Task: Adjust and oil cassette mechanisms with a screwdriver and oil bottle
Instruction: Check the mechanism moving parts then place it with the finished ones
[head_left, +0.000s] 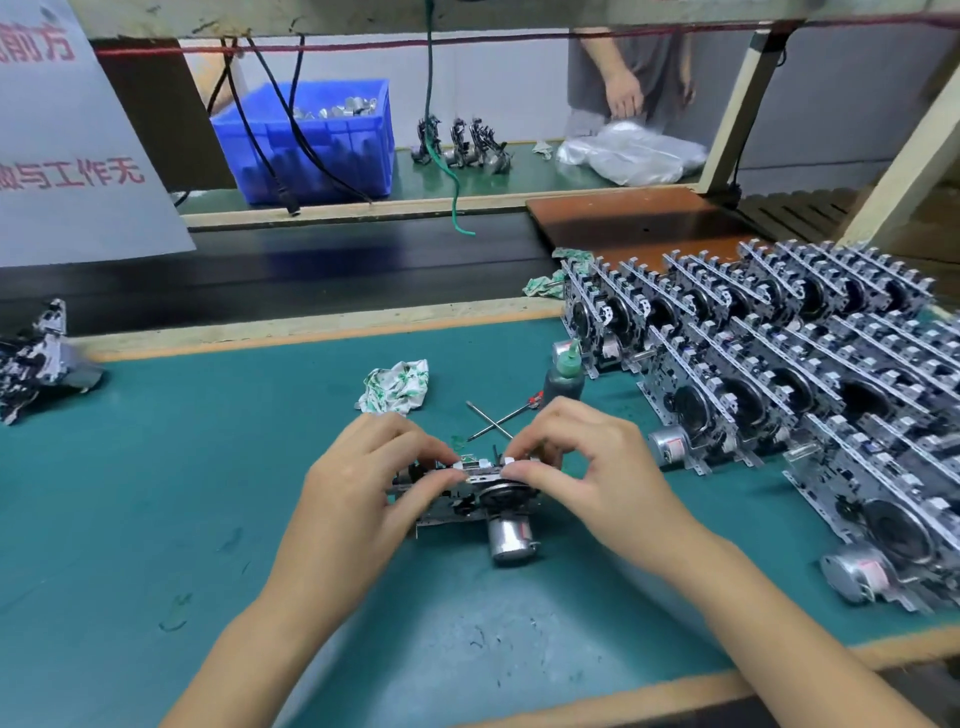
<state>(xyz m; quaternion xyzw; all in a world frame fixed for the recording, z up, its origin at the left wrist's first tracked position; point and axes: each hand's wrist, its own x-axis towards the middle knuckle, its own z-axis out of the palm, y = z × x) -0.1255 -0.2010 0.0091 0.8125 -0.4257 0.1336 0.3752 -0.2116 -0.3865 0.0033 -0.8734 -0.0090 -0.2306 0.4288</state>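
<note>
Green bench mat (208, 493) fills most of the view, wood edge front and back. Black conveyor belt (322, 270) runs behind it, w/ a second green bench beyond.

Big block of cassette mechs (779, 374) stacked on edge in rows, far right of your mat, motors sticking out toward you. Blue bin (322, 150) w/ metal parts on the back bench, left of ctr; black cables hang in front of it. White sign (67, 145) w/ red characters at upper left. Another person's hand (623, 93) at the back bench, above a clear plastic bag (634, 153). Few more mechs (462, 143) standing on that bench. One loose mech (36, 358) at far left of your mat.

Your left hand (358, 499) and right hand (592, 467) are close together at mat ctr, both pinching the same cassette mechanism (467, 499): left fingers and thumb curled on its left end, right thumb + forefinger nipping the top edge at its right end. Mech is up on edge, flywheel facing you, silver motor (511, 540) pointing down toward you.

Green oil bottle (563, 379) stands just behind your right hand, near the stacked rows. Patterned rag (397, 387) lies left of the bottle. Two screwdrivers (493, 423) lie crossed on the mat betw. rag and bottle, just past your fingertips, untouched.
</note>
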